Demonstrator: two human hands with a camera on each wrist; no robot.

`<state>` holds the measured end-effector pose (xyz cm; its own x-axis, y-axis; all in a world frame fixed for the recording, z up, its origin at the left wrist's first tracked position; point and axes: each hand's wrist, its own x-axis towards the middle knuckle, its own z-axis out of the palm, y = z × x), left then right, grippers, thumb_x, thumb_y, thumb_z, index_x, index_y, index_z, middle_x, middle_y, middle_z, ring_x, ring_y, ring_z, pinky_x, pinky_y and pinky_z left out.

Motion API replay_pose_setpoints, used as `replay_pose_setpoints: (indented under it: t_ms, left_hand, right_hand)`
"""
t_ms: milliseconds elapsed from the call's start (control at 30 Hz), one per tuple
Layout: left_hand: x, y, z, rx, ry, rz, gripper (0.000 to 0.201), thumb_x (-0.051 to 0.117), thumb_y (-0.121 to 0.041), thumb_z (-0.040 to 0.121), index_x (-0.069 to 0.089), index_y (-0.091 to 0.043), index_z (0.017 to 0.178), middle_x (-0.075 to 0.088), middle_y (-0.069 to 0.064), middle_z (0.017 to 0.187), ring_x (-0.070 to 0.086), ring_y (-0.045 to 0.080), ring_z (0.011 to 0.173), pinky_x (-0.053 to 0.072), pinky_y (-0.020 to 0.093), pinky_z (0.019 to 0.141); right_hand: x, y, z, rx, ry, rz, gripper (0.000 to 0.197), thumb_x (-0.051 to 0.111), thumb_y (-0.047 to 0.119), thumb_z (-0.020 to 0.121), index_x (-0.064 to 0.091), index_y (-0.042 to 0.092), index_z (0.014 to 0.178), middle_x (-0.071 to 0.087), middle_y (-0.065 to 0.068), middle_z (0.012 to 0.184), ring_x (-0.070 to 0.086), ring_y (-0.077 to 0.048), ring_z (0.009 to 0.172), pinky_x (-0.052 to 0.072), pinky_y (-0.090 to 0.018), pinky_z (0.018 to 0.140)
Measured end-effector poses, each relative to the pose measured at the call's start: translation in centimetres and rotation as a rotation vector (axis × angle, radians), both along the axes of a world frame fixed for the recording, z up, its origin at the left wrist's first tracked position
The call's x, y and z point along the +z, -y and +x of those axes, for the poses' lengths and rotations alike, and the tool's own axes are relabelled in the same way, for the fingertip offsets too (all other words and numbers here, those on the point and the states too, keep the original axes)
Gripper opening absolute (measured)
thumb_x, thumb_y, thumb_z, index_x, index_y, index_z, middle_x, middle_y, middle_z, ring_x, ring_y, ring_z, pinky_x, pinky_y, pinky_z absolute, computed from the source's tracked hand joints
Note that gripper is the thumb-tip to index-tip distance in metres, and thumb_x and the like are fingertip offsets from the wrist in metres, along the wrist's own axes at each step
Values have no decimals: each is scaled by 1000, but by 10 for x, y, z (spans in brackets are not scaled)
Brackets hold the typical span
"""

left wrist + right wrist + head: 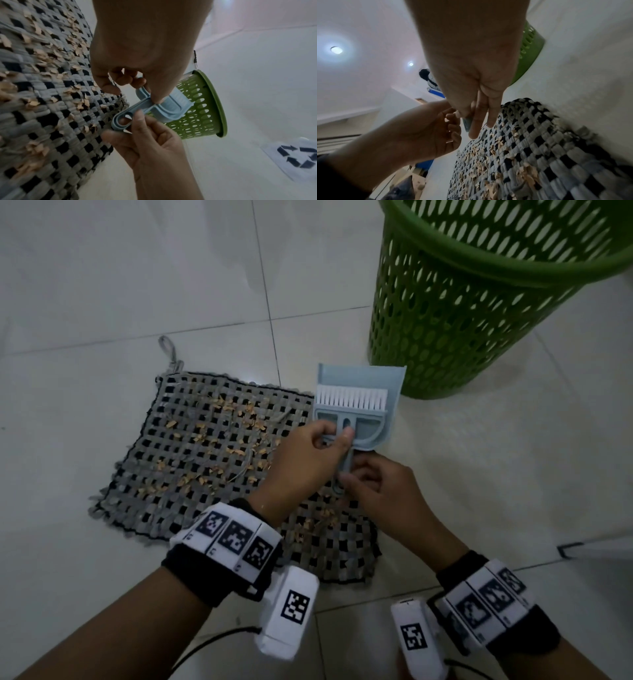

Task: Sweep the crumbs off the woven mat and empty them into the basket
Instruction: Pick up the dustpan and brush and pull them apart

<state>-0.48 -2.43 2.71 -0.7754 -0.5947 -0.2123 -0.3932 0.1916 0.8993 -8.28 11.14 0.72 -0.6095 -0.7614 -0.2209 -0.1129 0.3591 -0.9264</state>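
Observation:
A grey and black woven mat (pixel 191 460) lies on the tiled floor with tan crumbs (pixel 236 409) scattered over it. At its right edge is a light blue dustpan (pixel 376 385) with a white-bristled brush (pixel 349 400) nested in it. My left hand (pixel 337 436) pinches the set at the neck, where the brush head meets the handle. My right hand (pixel 349 477) grips the lower end of the stacked handles (pixel 123 120). The green perforated basket (pixel 462 313) stands upright just beyond the dustpan. I cannot tell whether brush and pan are still clipped together.
White floor tiles (pixel 102 285) surround the mat. A sheet with a recycling symbol (pixel 298 157) lies on the floor to the right. Black cables (pixel 212 642) trail from the wrist cameras near my forearms.

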Motion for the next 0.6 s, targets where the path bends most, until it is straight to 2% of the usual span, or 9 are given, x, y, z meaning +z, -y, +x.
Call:
replay_pose_setpoints:
  t_ms: [100,167,233,300,400,433,500,533,600]
  left_hand:
    - [1,-2,0,46,-6,278,27,53,-43,99,65,-19,98,63,-6,80,57,3,66,49,19,57]
    - [3,-6,1,37,-22,417,26,50,-43,100,64,-22,109,70,-1,101,67,12,90,61,36,75]
    - [6,-9,1,2,-35,435,27,46,-41,102,60,-25,120,70,-1,108,69,16,100,61,44,82]
    - [10,-12,-1,-44,-47,425,28,43,-36,105,57,-22,125,72,0,106,70,16,97,61,38,81]
    - [11,-16,-5,-117,-53,439,27,42,-31,105,56,-19,125,74,3,105,71,15,97,61,30,79]
    - [10,-17,-6,-133,-55,445,26,42,-30,105,56,-18,125,75,3,104,71,15,95,61,28,77]
    - [8,-20,-8,-150,-71,413,26,41,-28,106,55,-17,125,75,4,101,71,14,93,60,26,75]
    - [7,-21,-8,-151,-87,394,25,41,-27,106,54,-16,124,74,4,98,71,14,91,60,26,76]
    - [5,-21,-7,-133,-133,383,24,39,-26,106,54,-15,121,72,-1,90,70,11,84,60,25,73]
  right_hand:
    - [-6,-4,-2,-42,98,54,10,67,27,88,61,19,90,70,2,76,70,-15,72,57,-33,71]
    - [-7,-7,-4,-90,242,5,13,67,22,88,57,14,91,69,-8,83,69,-19,75,58,-37,74]
    - [-3,-12,-6,-104,376,-62,13,64,13,90,53,8,96,69,-16,90,70,-21,80,59,-35,75]
    - [-4,-18,-9,-100,468,-68,21,64,8,89,52,4,106,69,-17,93,71,-27,88,59,-37,79]
    - [-8,-27,-16,-79,498,-45,40,67,5,86,49,-1,120,65,-12,90,68,-29,93,55,-48,90]
    - [-9,-29,-17,-67,493,-29,42,67,4,86,48,0,123,64,-9,88,67,-25,91,54,-47,91]
    - [-6,-34,-21,-33,474,-7,43,67,2,86,50,3,126,65,-10,91,66,-18,88,55,-36,86]
    - [-6,-36,-23,-13,477,1,43,67,1,85,51,4,126,65,-14,94,66,-20,89,55,-33,85]
    - [-3,-38,-25,39,508,13,45,69,2,84,52,6,126,65,-22,101,67,-27,95,55,-36,89]
